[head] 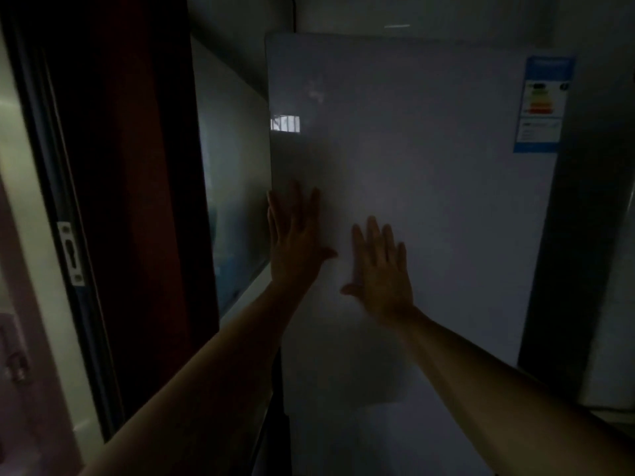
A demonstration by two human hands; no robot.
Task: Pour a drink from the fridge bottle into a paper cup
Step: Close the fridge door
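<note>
Flatly — left hand (296,237), right hand (383,274) press (one) door (439,187).

Dim home, probably kitchen: white fridge (412,201), energy label (543,104), doorframe (51,235).

Two hands, left (296,240) and right (381,276), one fridge door (429,201), one energy label (543,104), one latch plate (71,253)
</note>
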